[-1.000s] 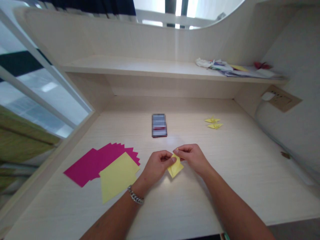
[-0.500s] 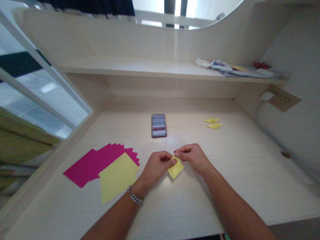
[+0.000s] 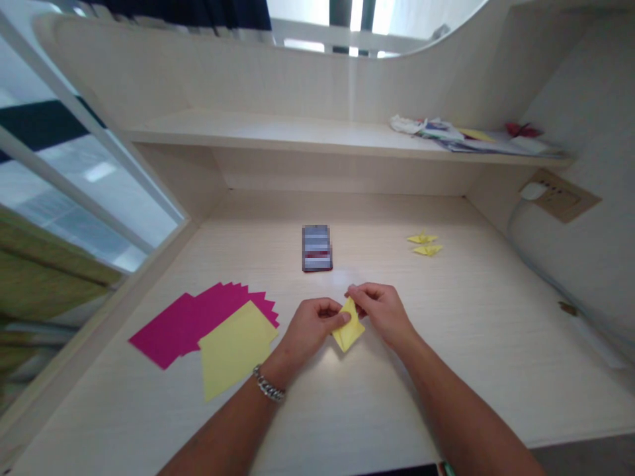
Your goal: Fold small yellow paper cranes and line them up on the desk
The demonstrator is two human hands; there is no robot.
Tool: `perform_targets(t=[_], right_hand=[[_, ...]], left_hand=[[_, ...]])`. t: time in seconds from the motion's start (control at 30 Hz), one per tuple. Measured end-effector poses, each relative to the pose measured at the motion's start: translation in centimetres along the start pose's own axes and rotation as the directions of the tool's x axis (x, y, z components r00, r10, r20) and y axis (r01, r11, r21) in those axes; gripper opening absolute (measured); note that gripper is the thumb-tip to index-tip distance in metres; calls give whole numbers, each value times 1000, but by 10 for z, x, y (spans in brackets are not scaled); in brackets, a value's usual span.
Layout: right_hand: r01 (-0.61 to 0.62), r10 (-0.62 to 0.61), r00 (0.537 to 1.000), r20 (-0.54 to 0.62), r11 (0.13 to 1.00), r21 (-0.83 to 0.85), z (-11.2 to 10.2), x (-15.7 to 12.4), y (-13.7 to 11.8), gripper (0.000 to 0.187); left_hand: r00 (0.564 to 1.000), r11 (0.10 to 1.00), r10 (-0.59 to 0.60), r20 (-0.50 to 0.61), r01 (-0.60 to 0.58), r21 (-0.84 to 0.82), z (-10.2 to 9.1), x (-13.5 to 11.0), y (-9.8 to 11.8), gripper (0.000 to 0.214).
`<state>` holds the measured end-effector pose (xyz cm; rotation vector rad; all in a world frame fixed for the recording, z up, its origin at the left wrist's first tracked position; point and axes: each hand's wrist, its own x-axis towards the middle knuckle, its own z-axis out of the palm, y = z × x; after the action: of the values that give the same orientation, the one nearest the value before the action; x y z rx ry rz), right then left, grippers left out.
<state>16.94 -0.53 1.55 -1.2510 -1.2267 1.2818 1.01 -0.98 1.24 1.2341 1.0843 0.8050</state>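
A small folded yellow paper [image 3: 349, 332] hangs just above the light wooden desk [image 3: 446, 370] between my two hands. My left hand [image 3: 311, 328], with a metal bracelet at the wrist, pinches its left edge with thumb and fingers closed. The fingers of my right hand [image 3: 383, 312] are closed on its upper tip. To the left lies a flat yellow sheet [image 3: 233, 347] on a fan of magenta sheets [image 3: 191, 320].
A phone [image 3: 317, 248] lies face up behind my hands. Two small folded yellow paper shapes [image 3: 423, 243] sit at the back right. On the shelf [image 3: 278, 132] above lie papers and a red folded figure [image 3: 520, 129]. A wall socket with a cable [image 3: 543, 192] is at right.
My right hand's fingers have slid slightly left and up along the folded paper's top, and its tip now stands more upright. My left hand has barely moved.
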Motion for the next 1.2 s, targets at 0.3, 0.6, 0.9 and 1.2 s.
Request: perform_targets(t=[0.3,0.6,0.9,1.2], right_hand=[[-105,96,978,187,994,42,0,1,11,27],[-83,80,996,42,993,79,4,3,9,23],[-114,106,993,50,973,201,8,2,15,28],[-78,80,997,0,968,238,8,2,10,29]], left_hand=[[983,997,67,-173,-73,-28,-7,6,-9,22],[993,972,28,-115,-54,-227,-4,7,-12,35],[985,990,66,-158,-85,-112,-6,7,-15,37],[991,971,38,-126,-66,-229,-1,4,-9,48]])
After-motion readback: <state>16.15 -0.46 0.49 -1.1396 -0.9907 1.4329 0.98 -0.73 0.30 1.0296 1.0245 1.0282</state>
